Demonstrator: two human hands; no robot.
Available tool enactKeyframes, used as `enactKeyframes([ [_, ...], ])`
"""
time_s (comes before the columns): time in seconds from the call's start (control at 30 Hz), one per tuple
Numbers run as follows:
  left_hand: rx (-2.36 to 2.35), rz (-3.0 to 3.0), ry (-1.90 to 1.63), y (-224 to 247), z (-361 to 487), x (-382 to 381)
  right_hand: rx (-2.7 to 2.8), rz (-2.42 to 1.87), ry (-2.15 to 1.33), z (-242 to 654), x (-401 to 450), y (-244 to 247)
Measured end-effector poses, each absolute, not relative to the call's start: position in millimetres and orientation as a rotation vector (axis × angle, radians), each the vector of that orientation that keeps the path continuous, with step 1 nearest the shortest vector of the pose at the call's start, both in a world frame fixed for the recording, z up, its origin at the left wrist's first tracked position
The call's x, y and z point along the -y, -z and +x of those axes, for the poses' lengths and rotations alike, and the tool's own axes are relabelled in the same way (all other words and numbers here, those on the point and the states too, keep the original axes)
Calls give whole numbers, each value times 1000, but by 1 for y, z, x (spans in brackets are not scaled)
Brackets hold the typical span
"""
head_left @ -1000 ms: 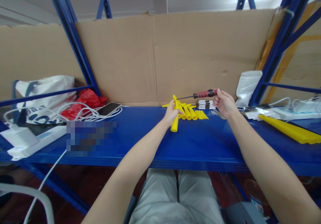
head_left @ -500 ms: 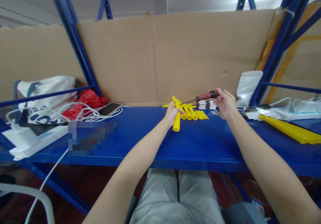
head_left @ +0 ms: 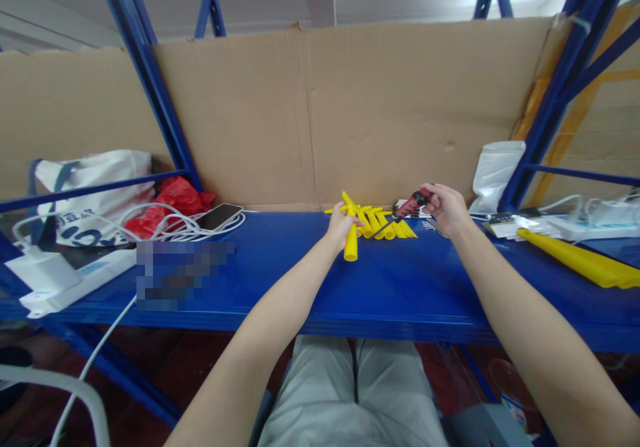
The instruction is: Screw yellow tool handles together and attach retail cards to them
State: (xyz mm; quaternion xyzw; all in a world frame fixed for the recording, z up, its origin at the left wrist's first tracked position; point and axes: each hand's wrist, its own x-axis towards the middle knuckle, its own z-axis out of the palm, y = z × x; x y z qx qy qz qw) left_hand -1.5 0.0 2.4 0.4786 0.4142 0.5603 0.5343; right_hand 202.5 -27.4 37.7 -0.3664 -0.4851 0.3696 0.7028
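My left hand (head_left: 341,227) is closed around a yellow plastic tube-shaped piece (head_left: 351,247), its round open end facing me. In my right hand (head_left: 447,208) is a screwdriver (head_left: 411,206) with a red and black handle, gripped at the rear end. Its dark shaft slants down and left, and the tip ends close to the yellow piece; whether they touch I cannot tell. Behind my left hand lie several similar yellow tube pieces (head_left: 388,231) and small pointed yellow parts (head_left: 404,231). White packets (head_left: 423,212) sit behind the screwdriver, and small metal bits (head_left: 429,225) lie near my right hand.
A cardboard sheet (head_left: 240,120) stands along the back of the blue table (head_left: 400,287). To the left are a phone (head_left: 220,217), white cables, a red bag (head_left: 183,197) and a power strip (head_left: 80,283). A long yellow piece (head_left: 580,258) and a white pouch (head_left: 497,173) are at right.
The screwdriver has tilted more steeply, its tip dropping from the top of the yellow piece to lower beside it. My right hand has shifted slightly left; my left hand has barely moved.
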Motion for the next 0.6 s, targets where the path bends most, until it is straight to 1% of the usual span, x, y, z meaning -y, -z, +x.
enactKeyframes([
  [0.3, -1008, 1140, -1321, -3, -1, 1, 1128, -931, -840, 204, 23, -33],
  [0.6, -980, 1133, -1327, -4, -2, -1, 1236, -1492, -961, 201, 23, -25],
])
